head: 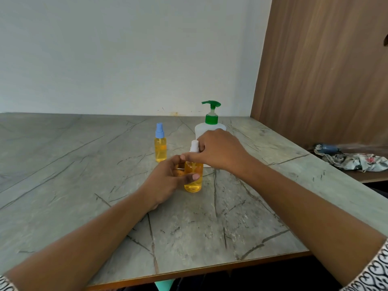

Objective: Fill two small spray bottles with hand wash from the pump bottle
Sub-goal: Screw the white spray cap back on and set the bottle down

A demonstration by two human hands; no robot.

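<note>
Two small spray bottles stand upright on the desk [84, 164], and both show orange liquid well up their bodies. The blue-capped bottle [161, 143] stands alone, just left of the frame's centre. The white-capped bottle [193, 184] sits just below centre, between your hands. Your left grip [168, 181] wraps its body from the left, fingers curled round it and thumb across the front. Your right grip [218, 150] comes in from the right and above, fingers closed about the white spray cap [194, 145]; how firmly they pinch it is partly hidden. The bottle's long axis runs straight up, so the cap lies right above your left grip and under your right fingers. Any twist of the cap should turn about that vertical line while your left keeps the body steady. The pump bottle [210, 128] stands just behind your right grip, above centre; whether the hand brushes it I cannot tell.
</note>
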